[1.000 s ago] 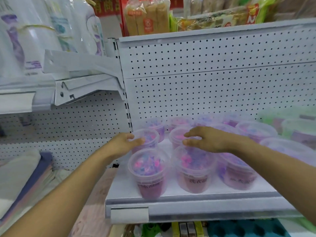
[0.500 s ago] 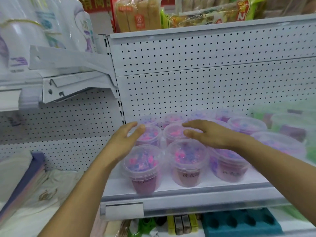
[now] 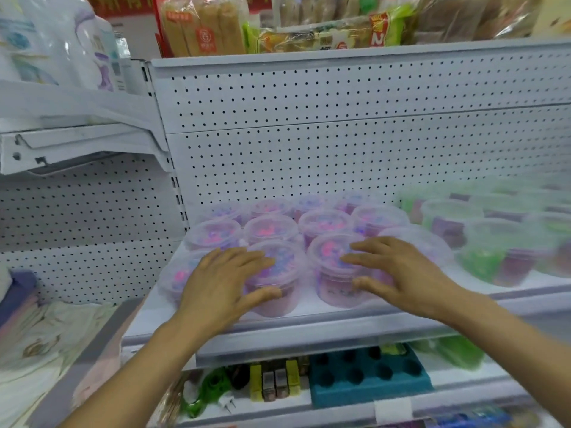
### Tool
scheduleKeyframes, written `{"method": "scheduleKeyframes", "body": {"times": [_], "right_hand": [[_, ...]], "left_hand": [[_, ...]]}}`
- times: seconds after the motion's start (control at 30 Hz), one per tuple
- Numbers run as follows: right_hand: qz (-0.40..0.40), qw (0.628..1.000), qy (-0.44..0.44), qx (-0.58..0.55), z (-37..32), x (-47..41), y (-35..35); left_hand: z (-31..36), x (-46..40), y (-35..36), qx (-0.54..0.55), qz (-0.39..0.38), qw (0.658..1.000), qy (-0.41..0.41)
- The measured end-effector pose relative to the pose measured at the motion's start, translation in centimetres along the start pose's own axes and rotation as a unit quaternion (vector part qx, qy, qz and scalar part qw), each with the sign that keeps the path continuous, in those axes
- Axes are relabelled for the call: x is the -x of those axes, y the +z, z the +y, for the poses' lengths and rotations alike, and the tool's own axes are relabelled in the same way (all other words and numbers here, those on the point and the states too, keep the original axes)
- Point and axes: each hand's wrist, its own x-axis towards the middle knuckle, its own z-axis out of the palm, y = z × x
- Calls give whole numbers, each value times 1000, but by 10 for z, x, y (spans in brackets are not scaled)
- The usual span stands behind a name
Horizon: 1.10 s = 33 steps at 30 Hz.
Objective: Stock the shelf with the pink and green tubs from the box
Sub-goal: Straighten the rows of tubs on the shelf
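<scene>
I see white pegboard backing (image 3: 340, 156) behind white metal shelving. Bread packs (image 3: 200, 26) above; teal foam tray (image 3: 367, 381) on the lower tier

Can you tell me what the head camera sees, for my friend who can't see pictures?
Two bare hands rest on pink tubs in the front row of a white shop shelf: the left hand on one pink tub, the right hand on the next pink tub. More pink tubs stand behind, green tubs to the right.

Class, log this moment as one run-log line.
stage: arranging | left hand: on front clear pink-filled plastic tub | right hand: on neighbouring pink tub | white metal shelf: green tubs at right
</scene>
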Motion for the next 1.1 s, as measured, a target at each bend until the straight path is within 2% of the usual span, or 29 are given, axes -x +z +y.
{"method": "scheduleKeyframes", "body": {"times": [0.23, 0.33, 0.43, 0.53, 0.7, 0.9, 1.0, 1.1], "right_hand": [[21, 999, -35, -19, 8, 6, 2], [88, 996, -26, -17, 29, 29, -11], [144, 988, 55, -5, 66, 54, -14], [97, 981, 152, -65, 85, 62, -4], [68, 981, 144, -110, 89, 54, 10], [59, 985, 131, -100, 88, 54, 1], [74, 984, 112, -117, 80, 55, -2], [78, 987, 94, -108, 72, 48, 2]], "left_hand": [[1, -2, -3, 7, 5, 1000, -9], [-2, 11, -13, 12, 91, 993, -76], [-7, 33, -11, 16, 99, 977, -188], [-16, 40, 5, 37, 55, 970, -232], [-24, 34, 7, 37, 52, 972, -228], [-15, 37, -4, 4, 36, 974, -225], [18, 29, -8, -2, 65, 985, -158], [55, 12, 0, 4, 44, 996, -78]]}}
